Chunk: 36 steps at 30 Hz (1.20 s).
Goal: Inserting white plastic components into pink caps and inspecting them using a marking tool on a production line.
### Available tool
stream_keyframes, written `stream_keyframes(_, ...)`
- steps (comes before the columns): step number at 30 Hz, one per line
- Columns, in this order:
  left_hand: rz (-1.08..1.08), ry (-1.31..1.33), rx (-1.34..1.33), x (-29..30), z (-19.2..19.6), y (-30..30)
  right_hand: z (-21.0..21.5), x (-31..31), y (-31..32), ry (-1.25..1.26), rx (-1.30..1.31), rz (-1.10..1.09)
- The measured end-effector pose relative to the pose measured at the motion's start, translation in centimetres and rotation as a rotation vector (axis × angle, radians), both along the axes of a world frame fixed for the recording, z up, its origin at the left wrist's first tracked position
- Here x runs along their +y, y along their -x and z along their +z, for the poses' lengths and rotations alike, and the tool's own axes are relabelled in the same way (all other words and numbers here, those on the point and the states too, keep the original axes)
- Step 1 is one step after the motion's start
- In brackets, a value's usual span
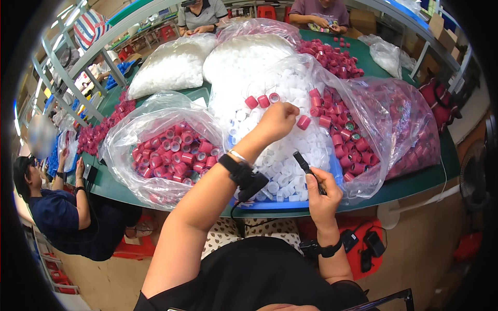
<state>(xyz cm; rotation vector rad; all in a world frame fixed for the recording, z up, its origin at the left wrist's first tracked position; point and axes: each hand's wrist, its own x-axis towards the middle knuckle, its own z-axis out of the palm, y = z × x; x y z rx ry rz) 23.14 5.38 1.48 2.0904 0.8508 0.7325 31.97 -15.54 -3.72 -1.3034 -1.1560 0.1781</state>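
My left hand [279, 122] reaches out over a heap of small white plastic caps [282, 179]. Its fingers are drawn together; what is between them, if anything, cannot be made out. Just beyond it, several red caps [263, 101] lie on the white heap, and another red cap [304, 122] sits right of the fingertips. In my right hand [324, 194], nearer my body, a slim black pen-shaped tool [302, 163] is gripped, its tip pointing up and left over the white caps. A blue tray [270, 206] lies under the white heap.
Open clear bags of red caps stand left [171, 155] and right [358, 150]. Full bags of white pieces [171, 70] lie behind. More red caps [332, 57] are piled on the green table [443, 160]. A co-worker [57, 202] sits at left; two people work across the table.
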Motion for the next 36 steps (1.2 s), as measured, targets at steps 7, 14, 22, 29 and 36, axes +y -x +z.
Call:
stream_keyframes(7, -0.020, -0.275, 0.022, -2.7, -0.1, -0.3, -0.2, 0.2, 0.1, -0.038, 0.021, -0.008)
stream_keyframes(14, 0.251, -0.433, 0.257, -2.2, -0.4, -2.5, 0.0, 0.1, 0.1, -0.032, 0.020, -0.005)
stream_keyframes(22, 0.132, -0.235, 0.240, -0.9, -1.4, -2.4, 0.1, 0.0, 0.0, -0.039, 0.018, 0.003)
stream_keyframes(29, 0.024, 0.254, -0.120, -2.6, 1.8, 1.0, 0.2, -0.2, 0.0, -0.028, 0.038, 0.019)
stream_keyframes(36, -0.240, 1.345, -0.963, -7.1, 1.8, 8.3, 0.7, -0.4, 0.2, -0.065, 0.014, 0.050)
